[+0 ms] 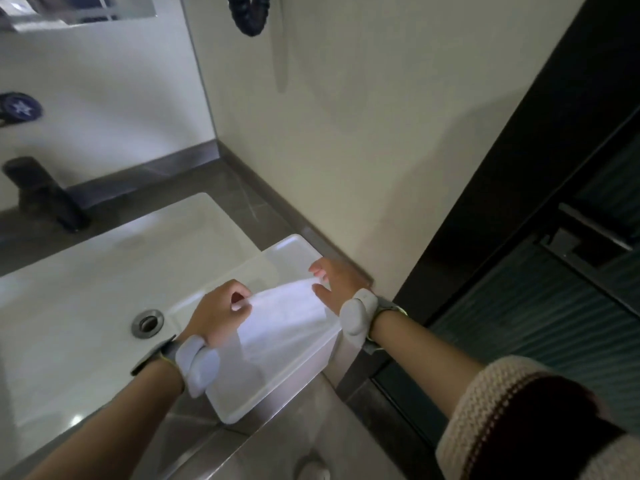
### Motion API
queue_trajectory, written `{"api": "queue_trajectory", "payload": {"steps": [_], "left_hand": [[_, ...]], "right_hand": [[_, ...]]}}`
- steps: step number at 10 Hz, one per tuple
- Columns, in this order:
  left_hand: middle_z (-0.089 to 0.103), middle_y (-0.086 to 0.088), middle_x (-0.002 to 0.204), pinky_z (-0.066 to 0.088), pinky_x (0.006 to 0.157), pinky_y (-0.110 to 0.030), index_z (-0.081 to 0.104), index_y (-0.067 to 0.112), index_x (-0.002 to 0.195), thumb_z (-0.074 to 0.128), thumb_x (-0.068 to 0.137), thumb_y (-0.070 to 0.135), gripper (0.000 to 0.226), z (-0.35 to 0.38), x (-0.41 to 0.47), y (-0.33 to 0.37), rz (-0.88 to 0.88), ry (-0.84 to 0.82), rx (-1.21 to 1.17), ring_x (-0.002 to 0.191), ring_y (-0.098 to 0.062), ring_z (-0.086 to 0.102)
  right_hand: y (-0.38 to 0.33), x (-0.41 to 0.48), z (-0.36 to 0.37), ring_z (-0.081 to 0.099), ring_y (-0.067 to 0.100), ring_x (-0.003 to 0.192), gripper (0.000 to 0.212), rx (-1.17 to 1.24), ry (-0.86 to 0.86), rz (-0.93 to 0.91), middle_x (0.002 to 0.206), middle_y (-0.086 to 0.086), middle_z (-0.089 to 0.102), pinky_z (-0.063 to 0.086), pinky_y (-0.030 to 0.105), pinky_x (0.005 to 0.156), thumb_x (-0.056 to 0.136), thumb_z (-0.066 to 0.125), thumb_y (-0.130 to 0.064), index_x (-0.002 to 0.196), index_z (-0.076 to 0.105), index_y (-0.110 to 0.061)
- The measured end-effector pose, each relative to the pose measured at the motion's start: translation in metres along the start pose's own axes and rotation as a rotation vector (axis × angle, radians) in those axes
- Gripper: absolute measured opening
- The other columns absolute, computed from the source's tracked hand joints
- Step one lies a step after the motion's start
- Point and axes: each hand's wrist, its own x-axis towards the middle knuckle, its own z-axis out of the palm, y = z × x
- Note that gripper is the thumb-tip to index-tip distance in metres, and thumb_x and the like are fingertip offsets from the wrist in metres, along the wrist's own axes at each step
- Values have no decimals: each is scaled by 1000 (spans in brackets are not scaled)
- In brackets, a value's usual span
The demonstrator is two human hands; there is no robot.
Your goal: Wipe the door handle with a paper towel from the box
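Note:
A white rectangular box sits on the counter at the sink's right edge. A white paper towel is stretched above the box's top. My left hand pinches the towel's left corner between thumb and fingers. My right hand holds the towel's right edge, fingers spread over the box's far end. Both wrists carry pale bands. The dark door handle is a bar on the dark door at the right, well away from both hands.
A white sink basin with a metal drain lies to the left, a black faucet behind it. A mirror and a cream wall rise behind the grey counter. The dark door frame stands at right.

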Motion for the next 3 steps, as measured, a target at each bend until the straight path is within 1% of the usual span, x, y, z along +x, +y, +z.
{"api": "queue_trajectory", "payload": {"steps": [1, 2, 3], "left_hand": [[61, -15, 106, 36, 81, -27, 58, 3, 103, 58, 80, 1, 23, -3, 10, -6, -32, 24, 29, 94, -26, 56], [63, -15, 109, 37, 82, -27, 60, 3, 102, 58, 81, 3, 21, -2, 13, 3, 3, -9, 43, 101, -27, 59], [66, -15, 107, 40, 84, -28, 61, 4, 98, 57, 81, 2, 18, 7, 14, 14, 32, -35, 40, 101, -29, 60]], "right_hand": [[4, 2, -1, 55, 27, 113, 31, -32, 5, -6, 123, 13, 57, 35, 19, 81, 90, 49, -19, 118, 50, -6], [3, -13, -14, 54, 28, 114, 32, 2, -41, 42, 127, 14, 55, 41, 24, 90, 91, 48, -19, 121, 49, -6], [5, -24, -23, 54, 34, 112, 31, 40, -49, 76, 123, 23, 57, 44, 35, 95, 93, 45, -14, 115, 52, 6]]}}
